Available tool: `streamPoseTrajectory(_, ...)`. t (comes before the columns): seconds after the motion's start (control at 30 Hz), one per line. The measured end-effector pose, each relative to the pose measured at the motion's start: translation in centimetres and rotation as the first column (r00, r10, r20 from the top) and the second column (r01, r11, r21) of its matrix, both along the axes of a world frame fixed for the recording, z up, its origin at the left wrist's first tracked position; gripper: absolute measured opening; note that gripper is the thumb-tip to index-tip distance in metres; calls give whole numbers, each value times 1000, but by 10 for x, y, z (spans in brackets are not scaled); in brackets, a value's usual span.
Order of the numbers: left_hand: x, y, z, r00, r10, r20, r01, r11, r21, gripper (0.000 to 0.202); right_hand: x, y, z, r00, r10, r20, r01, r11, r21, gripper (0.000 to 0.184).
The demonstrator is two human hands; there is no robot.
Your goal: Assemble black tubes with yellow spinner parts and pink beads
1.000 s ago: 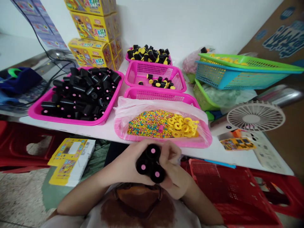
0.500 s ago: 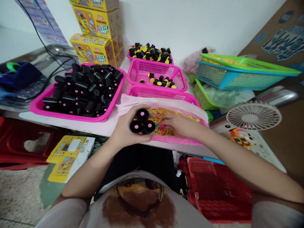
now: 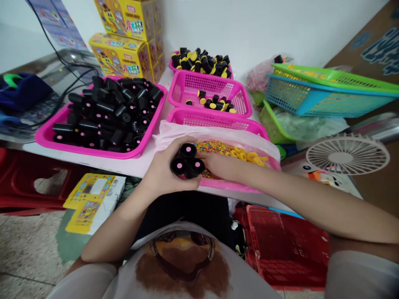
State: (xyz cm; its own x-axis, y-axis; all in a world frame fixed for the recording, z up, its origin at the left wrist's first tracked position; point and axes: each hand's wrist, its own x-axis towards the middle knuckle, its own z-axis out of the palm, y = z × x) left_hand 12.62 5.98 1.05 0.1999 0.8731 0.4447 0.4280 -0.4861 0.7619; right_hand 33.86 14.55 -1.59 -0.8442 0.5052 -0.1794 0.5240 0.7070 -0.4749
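Note:
My left hand (image 3: 162, 172) is wrapped round three black plastic cylinders (image 3: 187, 162), bunched together with their pink-dotted ends facing me. My right hand (image 3: 215, 164) reaches low over the small multicoloured beads (image 3: 212, 146) in a pink tray lined with a plastic bag (image 3: 246, 136). Its fingers are hidden behind the bunched cylinders, so what they hold does not show. Yellow ring-shaped pieces (image 3: 249, 155) lie in the same tray, just beyond my right wrist.
At left a pink basket (image 3: 137, 154) is heaped with black cylinders. Behind are pink baskets (image 3: 177, 85) with black-and-yellow pieces. Yellow boxes (image 3: 120, 54) are stacked against the wall. At right stand green and blue baskets (image 3: 286, 95) and a small fan (image 3: 343, 155). A red crate (image 3: 289, 245) sits below.
My right hand has moved left, from over the beads to behind the cylinders. The small pink piece at its fingertips has gone out of sight. My left hand keeps its hold.

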Motion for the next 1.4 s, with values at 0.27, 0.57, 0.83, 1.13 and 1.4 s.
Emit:
streamPoseTrajectory(0.27,2,0,3,998,51,-27,-52,998,-34,47,4,0,5,993,-86,-84,72,985,-158,37)
streamPoseTrajectory(0.57,2,6,-1,996,78,40,-75,995,-72,62,31,-5,35,890,-299,-344,212,940,-269,35)
streamPoseTrajectory(0.83,7,9,4,992,127,5,-126,986,-107,52,17,-9,79,867,-45,-497,98,992,81,29)
streamPoseTrajectory(1.13,8,11,1,987,161,2,-161,984,-79,52,10,-6,93,953,135,-271,-4,901,433,53)
streamPoseTrajectory(1.4,6,11,-2,989,136,53,-133,989,-69,52,20,-4,86,1000,24,19,-30,902,430,24)
